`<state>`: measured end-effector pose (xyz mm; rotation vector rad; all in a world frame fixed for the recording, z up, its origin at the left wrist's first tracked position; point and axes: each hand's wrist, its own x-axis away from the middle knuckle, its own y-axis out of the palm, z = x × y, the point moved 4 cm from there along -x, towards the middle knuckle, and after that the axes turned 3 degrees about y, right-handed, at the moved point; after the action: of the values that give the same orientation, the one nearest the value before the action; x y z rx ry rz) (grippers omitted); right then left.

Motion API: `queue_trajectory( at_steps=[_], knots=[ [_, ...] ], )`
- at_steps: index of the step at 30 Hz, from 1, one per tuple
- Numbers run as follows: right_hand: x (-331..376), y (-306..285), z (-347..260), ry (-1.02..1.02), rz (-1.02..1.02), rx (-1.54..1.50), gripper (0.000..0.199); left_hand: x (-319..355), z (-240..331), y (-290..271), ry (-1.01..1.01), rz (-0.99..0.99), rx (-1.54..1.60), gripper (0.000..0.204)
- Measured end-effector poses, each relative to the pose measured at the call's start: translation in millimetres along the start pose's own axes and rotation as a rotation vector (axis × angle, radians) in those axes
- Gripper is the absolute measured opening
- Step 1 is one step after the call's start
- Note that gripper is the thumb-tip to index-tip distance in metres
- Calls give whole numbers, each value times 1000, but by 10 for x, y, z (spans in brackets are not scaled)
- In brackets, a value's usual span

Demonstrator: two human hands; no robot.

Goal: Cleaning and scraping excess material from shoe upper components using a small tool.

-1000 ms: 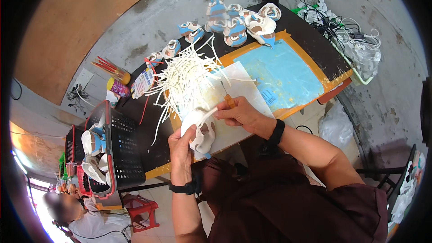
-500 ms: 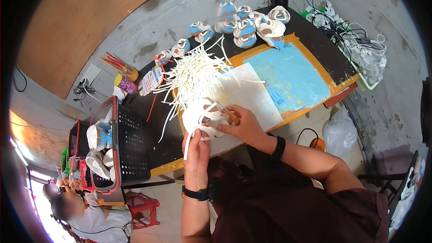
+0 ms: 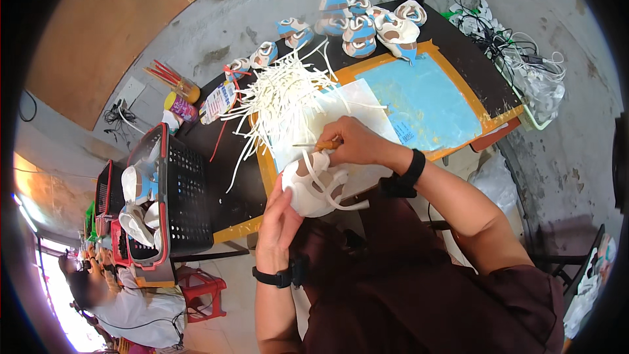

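Two hands work one white shoe (image 3: 313,187) at the near bench edge. Left hand (image 3: 278,223) cups it from 7 o'clock, fingers wrapped on the sole; right hand (image 3: 350,144), at 1 o'clock of it, is clenched on a thin brush (image 3: 314,146). Loose straps curl off the shoe — it looks light, soft and floppy, so the firmer sole seems the place to hold. A heap of white strips (image 3: 282,101) lies at 11 o'clock, a black basket (image 3: 180,200) at 9 — finished shoes (image 3: 360,29) sit farther off
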<state>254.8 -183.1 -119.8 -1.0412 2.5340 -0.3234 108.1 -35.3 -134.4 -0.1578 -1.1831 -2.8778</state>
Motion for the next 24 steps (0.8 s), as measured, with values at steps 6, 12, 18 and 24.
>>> queue_trajectory(
  at_steps=[6, 12, 18, 24],
  knots=[
    [-159, -24, -98, 167, -148, 142, 25, -41, 91, 9, -67, 0, -213, 58],
    [-170, 52, 59, 149, -38, 218, 25, -144, 6, -86, -108, 57, -238, 50],
    [-100, 22, 164, -58, 242, 226, 24, -247, -157, -21, -68, 109, -245, 49],
    [204, 78, -114, 54, 357, -8, 21, -296, -208, -173, 95, 172, -328, 38]
  ],
)
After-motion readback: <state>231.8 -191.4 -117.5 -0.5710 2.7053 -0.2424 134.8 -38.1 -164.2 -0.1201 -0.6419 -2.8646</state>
